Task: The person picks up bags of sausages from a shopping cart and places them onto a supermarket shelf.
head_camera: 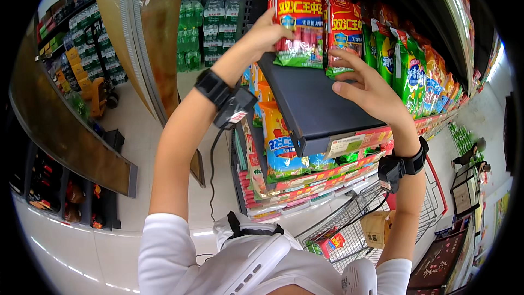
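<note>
My left hand (268, 35) is at the left side of a red and green plastic bag of sausages (303, 24), its thumb and fingers on the bag's edge. The bag stands upright at the left end of a dark metal shelf (323, 110). A second, similar bag (344, 20) stands just to its right. My right hand (360, 84) is in front of that second bag, fingers apart and holding nothing; whether a fingertip touches the bag I cannot tell. Both wrists wear black straps with small devices.
Green and orange snack bags (409, 69) line the shelf to the right. More bags (282, 143) fill the lower shelf. A wire shopping cart (348, 229) holding a brown paper bag (374, 227) stands at lower right. Packs of bottles (219, 28) and a yellow pallet jack (98, 96) are at left.
</note>
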A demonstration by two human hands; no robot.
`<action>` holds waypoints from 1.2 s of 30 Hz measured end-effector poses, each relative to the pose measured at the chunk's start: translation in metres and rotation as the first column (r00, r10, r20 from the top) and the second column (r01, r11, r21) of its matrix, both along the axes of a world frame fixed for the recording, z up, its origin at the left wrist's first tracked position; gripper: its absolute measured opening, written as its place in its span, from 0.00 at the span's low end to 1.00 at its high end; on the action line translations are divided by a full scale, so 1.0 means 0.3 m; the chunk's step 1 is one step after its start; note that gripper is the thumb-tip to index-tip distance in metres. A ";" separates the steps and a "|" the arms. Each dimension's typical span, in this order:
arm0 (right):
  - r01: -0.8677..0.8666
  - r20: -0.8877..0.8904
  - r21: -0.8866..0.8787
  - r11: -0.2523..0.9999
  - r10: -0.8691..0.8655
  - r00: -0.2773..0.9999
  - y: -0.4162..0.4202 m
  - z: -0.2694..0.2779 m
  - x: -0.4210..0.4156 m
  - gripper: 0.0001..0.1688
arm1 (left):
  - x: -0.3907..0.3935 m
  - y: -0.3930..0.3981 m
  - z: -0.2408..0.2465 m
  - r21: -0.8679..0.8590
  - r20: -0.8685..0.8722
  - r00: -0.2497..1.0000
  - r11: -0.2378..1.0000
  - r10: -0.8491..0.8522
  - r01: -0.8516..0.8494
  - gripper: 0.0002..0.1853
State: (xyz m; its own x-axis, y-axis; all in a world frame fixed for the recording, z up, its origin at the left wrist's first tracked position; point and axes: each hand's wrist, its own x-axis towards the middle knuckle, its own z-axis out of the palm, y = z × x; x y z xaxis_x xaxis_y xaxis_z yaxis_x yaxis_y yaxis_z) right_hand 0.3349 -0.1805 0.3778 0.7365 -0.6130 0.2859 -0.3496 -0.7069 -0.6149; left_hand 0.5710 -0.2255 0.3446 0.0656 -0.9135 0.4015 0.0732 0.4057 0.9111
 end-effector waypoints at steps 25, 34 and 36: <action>-0.083 -0.587 -0.277 0.957 -0.101 0.803 -0.170 0.016 0.209 0.36 | 0.212 -0.494 -0.067 -0.154 0.079 0.995 0.987 0.053 -0.040 0.23; -0.128 -0.649 -0.263 0.956 -0.078 0.756 -0.211 0.027 0.237 0.38 | 0.203 -0.366 -0.023 0.071 0.219 0.969 0.989 0.113 -0.131 0.18; -0.143 -0.632 -0.285 0.948 -0.074 0.771 -0.225 0.010 0.231 0.39 | 0.196 -0.330 -0.015 0.117 0.135 0.989 0.989 0.068 -0.085 0.18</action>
